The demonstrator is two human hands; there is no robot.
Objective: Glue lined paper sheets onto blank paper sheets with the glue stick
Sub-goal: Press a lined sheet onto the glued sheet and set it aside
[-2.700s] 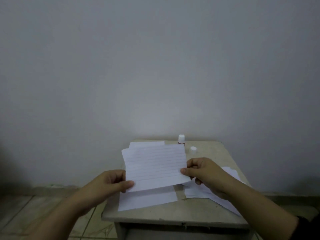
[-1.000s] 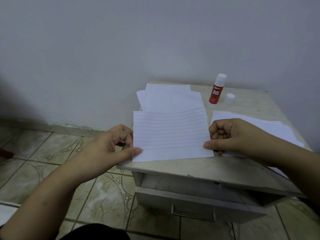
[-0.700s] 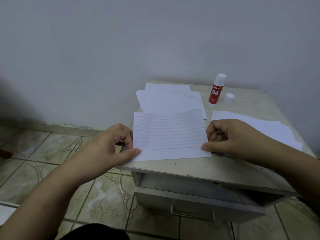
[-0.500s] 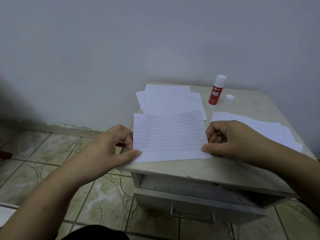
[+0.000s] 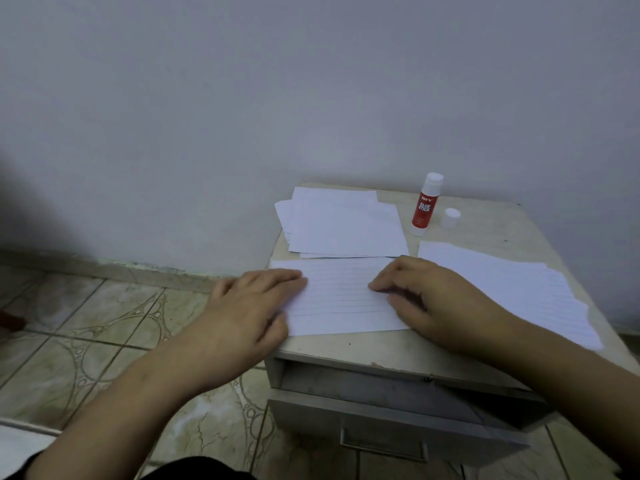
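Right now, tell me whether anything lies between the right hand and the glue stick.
Nothing visible stands in the way. The right hand rests on the lined sheet; the glue stick stands upright beyond it near the wall. Between them lie only bare tabletop and the corner of a flat paper stack.

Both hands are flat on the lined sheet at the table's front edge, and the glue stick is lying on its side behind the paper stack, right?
Not quite: the head view shows the glue stick standing upright, cap beside it.
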